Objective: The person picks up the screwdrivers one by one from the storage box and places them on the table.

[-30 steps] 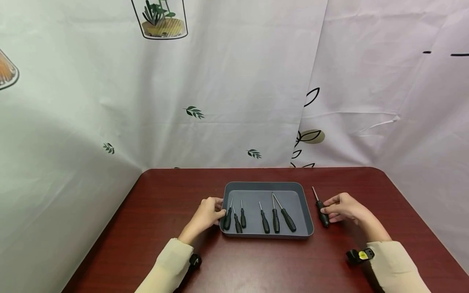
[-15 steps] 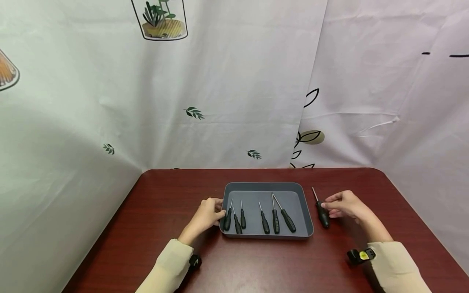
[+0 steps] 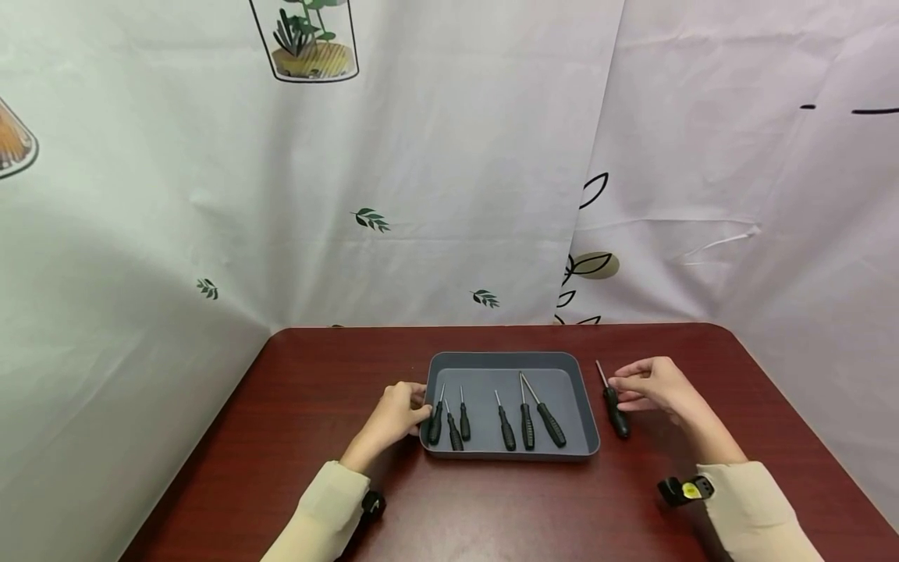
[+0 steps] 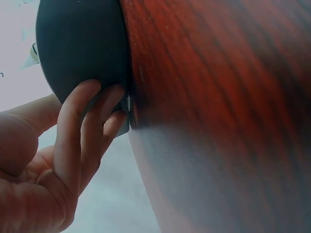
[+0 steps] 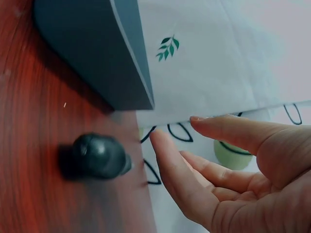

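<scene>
My left hand [image 3: 395,412] holds the grey tray [image 3: 516,359] by its left wall. The thumb hooks over the rim, and in the left wrist view the fingertips [image 4: 88,88] press the outer side. Outside the tray, to its right, a black-handled screwdriver [image 3: 616,414] lies on the table with its metal tip pointing away. My right hand [image 3: 656,388] hovers beside and above this screwdriver, fingers extended and holding nothing. The right wrist view shows a gap between those fingers and the screwdriver's dark handle [image 5: 99,155].
Inside the tray lie three smaller screwdrivers on the left, one being a short screwdriver [image 3: 465,421], and three on the right, including a longer screwdriver [image 3: 551,425]. The reddish-brown table [image 3: 520,515] ends at a hanging white cloth [image 3: 449,156] behind.
My right hand has lifted off the screwdriver's handle and moved slightly away and up from it. The screwdriver stays on the table. My left hand keeps its hold on the tray.
</scene>
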`<action>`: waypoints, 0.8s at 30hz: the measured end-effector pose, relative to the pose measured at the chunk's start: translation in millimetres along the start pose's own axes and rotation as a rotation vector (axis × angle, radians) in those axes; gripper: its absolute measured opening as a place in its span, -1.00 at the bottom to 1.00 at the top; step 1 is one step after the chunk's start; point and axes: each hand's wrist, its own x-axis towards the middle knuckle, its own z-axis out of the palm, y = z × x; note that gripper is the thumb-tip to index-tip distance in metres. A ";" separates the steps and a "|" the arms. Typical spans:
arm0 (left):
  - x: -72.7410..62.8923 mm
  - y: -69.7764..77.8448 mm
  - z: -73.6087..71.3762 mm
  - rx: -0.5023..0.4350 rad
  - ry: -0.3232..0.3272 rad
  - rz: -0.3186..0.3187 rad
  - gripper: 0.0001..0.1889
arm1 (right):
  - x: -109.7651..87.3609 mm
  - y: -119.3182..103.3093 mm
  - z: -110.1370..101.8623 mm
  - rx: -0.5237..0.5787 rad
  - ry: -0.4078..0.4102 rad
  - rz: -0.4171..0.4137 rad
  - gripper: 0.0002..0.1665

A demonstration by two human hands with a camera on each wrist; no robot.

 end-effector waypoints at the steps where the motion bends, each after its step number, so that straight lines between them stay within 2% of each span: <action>1: -0.1 0.0 0.1 0.002 -0.001 0.000 -0.56 | 0.0 -1.9 2.1 0.009 -0.003 -0.001 -0.48; 7: -0.2 0.4 0.8 0.005 -0.002 -0.009 -0.57 | 1.2 -11.7 16.1 0.041 -0.024 -0.011 -0.48; 24: -0.8 2.7 -0.2 0.017 -0.007 -0.007 -0.57 | 10.5 -28.2 47.0 0.025 -0.062 -0.025 -0.56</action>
